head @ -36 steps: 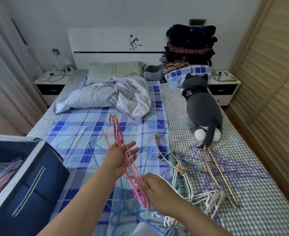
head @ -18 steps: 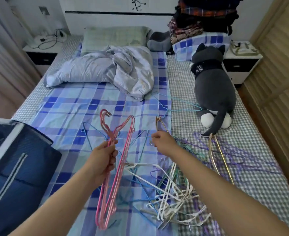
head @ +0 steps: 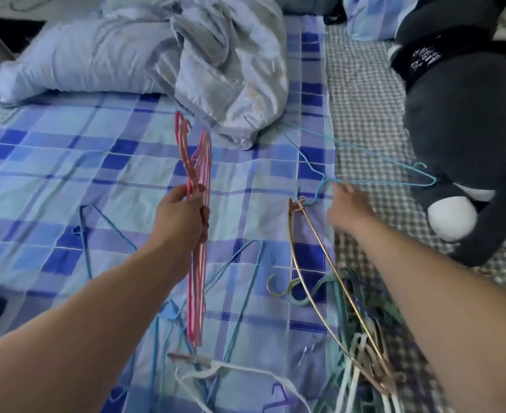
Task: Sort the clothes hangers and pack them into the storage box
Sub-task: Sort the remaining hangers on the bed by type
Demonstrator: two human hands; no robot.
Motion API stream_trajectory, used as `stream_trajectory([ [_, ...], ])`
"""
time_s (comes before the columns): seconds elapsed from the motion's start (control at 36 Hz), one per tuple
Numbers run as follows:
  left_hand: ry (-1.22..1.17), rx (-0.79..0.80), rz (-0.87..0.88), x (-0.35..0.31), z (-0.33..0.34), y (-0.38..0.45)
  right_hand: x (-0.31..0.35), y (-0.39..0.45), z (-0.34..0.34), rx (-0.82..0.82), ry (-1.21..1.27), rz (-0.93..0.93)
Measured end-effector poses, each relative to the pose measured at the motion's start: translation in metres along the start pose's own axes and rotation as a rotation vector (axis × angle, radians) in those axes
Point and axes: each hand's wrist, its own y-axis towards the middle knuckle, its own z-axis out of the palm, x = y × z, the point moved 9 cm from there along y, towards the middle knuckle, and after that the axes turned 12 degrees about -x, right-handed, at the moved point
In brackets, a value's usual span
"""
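A bundle of pink hangers stands nearly upright above the checked bedsheet, gripped mid-length by the left hand, fingers curled round the wires. The right hand reaches toward a light blue hanger near the grey plush cat; whether its blurred fingers touch it cannot be told. Gold hangers and a mixed tangle lie below

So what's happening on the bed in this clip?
A person is sorting hangers on a bed. The left hand grips a bunch of pink hangers held upright. The right hand reaches out to a light blue wire hanger lying beside a grey plush cat. More hangers lie tangled nearby, including gold hangers.
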Motion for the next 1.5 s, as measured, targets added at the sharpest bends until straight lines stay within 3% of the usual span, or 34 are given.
stream_trajectory([
  [0.19, 0.02, 0.036, -0.05, 0.035, 0.015, 0.019, -0.012, 0.055, 0.031, 0.064, -0.322, -0.085],
  [0.31, 0.036, 0.038, -0.067, 0.043, 0.004, 0.023, -0.013, 0.056, 0.017, -0.175, -0.422, -0.191],
  [0.44, 0.015, 0.038, -0.058, 0.039, -0.02, 0.022, 0.005, 0.054, -0.059, -0.54, -0.52, -0.327],
  [0.61, -0.002, -0.008, -0.028, 0.017, -0.057, 0.001, 0.046, 0.037, -0.143, -0.67, -0.411, -0.254],
  [0.78, -0.106, 0.038, -0.06, -0.012, -0.098, -0.049, 0.143, -0.067, -0.146, -0.453, 0.205, -0.307],
  [0.92, -0.181, 0.131, -0.068, -0.021, -0.142, -0.112, 0.236, -0.242, -0.121, -0.143, 0.539, -0.449],
  [0.97, -0.282, 0.179, -0.126, -0.008, -0.155, -0.138, 0.263, -0.308, -0.105, -0.049, 0.578, -0.464],
  [1.11, -0.522, 0.198, -0.357, 0.043, -0.202, -0.194, 0.282, -0.402, -0.076, 0.002, 0.586, -0.372],
  [1.19, -0.487, 0.228, -0.387, 0.071, -0.237, -0.224, 0.273, -0.449, -0.055, 0.181, 0.621, -0.28],
  [1.33, -0.371, 0.525, -0.346, 0.086, -0.28, -0.266, 0.267, -0.508, -0.05, 0.446, 0.767, -0.23],
  [1.42, -0.557, 0.708, -0.554, 0.083, -0.314, -0.271, 0.284, -0.539, -0.048, 0.522, 0.873, -0.155],
  [1.5, -0.604, 0.614, -0.683, 0.083, -0.349, -0.251, 0.306, -0.566, -0.034, 0.603, 0.936, -0.093],
])
